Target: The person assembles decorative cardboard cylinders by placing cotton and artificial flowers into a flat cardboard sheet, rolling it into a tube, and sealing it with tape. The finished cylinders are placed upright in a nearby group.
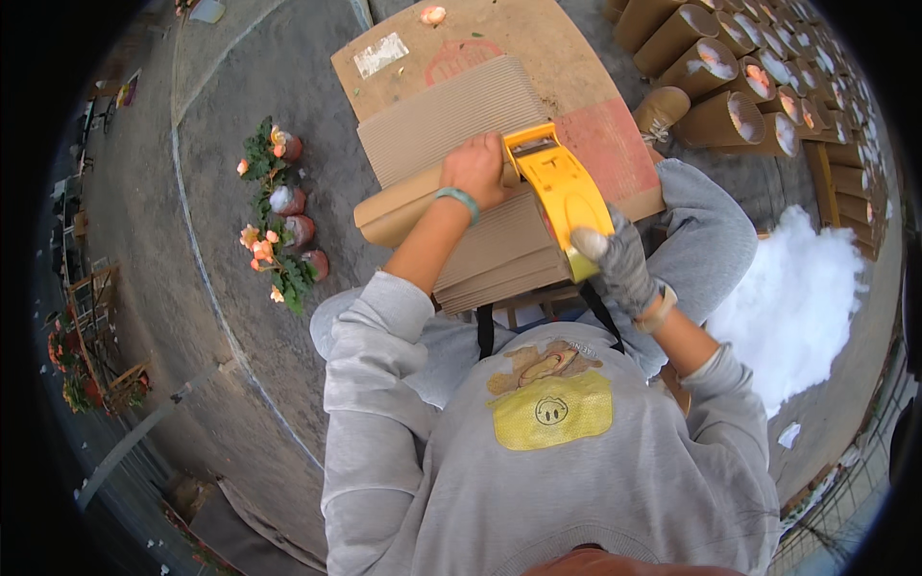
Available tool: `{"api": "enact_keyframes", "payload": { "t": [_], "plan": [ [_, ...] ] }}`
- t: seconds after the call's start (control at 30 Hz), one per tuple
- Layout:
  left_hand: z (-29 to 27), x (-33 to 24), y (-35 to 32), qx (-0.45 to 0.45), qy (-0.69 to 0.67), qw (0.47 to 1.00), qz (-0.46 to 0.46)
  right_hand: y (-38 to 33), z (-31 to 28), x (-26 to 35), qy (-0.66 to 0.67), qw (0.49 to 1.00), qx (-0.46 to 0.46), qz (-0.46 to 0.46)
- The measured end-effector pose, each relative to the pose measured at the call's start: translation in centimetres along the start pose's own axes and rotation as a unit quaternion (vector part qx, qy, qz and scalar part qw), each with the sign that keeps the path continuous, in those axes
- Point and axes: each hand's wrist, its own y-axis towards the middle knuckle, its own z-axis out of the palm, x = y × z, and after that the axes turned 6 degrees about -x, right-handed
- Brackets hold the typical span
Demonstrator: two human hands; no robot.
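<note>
My right hand [619, 261], in a grey glove, is closed round the lower end of a yellow tape dispenser [567, 187]. The dispenser's head lies against the right end of a rolled cardboard sheet [396, 207]. My bare left hand [474, 171], with a green bangle at its wrist, is wrapped over that cardboard roll beside the dispenser's head; some of its fingers are hidden. Beneath the roll is a stack of corrugated cardboard sheets [504, 252], resting across a large carton [586, 58] in front of my knees.
Flowering plants in pots [300, 230] stand on the floor to the left. At the far right are rows of cardboard tubes [706, 72] with white fluff and orange blooms inside. A heap of white fluffy material [792, 312] lies right of my leg. A loose flower [432, 14] sits on the carton.
</note>
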Motion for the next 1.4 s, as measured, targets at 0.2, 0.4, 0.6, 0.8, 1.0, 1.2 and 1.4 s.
{"api": "enact_keyframes", "payload": {
  "t": [0.2, 0.4, 0.6, 0.8, 1.0, 1.2, 1.4],
  "plan": [
    [-0.7, 2.0, 2.3, 0.055, -0.018, 0.998, 0.015, -6.4, -3.0, -5.4, 0.104, 0.981, 0.043, 0.156],
    [-5.6, 0.3, 3.4, 0.121, -0.029, 0.992, 0.028, -2.6, -2.7, -11.3, 0.168, 0.959, 0.129, 0.191],
    [-14.0, -3.9, -4.5, -0.103, -0.072, 0.942, 0.311, 6.9, -1.8, -5.0, 0.376, 0.900, 0.118, 0.189],
    [-1.9, -5.2, -5.0, -0.134, 0.050, 0.980, 0.141, 10.8, -2.3, 4.9, 0.241, 0.938, 0.218, 0.121],
    [0.6, -0.3, 1.8, 0.075, 0.001, 0.997, -0.015, -5.5, -5.2, 2.5, 0.128, 0.952, 0.138, 0.241],
    [-2.5, 1.9, 6.7, 0.190, -0.127, 0.973, 0.031, 0.9, -1.9, -1.1, 0.042, 0.968, 0.086, 0.232],
    [-0.5, 5.4, 9.0, 0.223, -0.234, 0.946, 0.027, 3.4, -2.8, -2.4, -0.253, 0.964, 0.081, 0.021]
  ]
}}
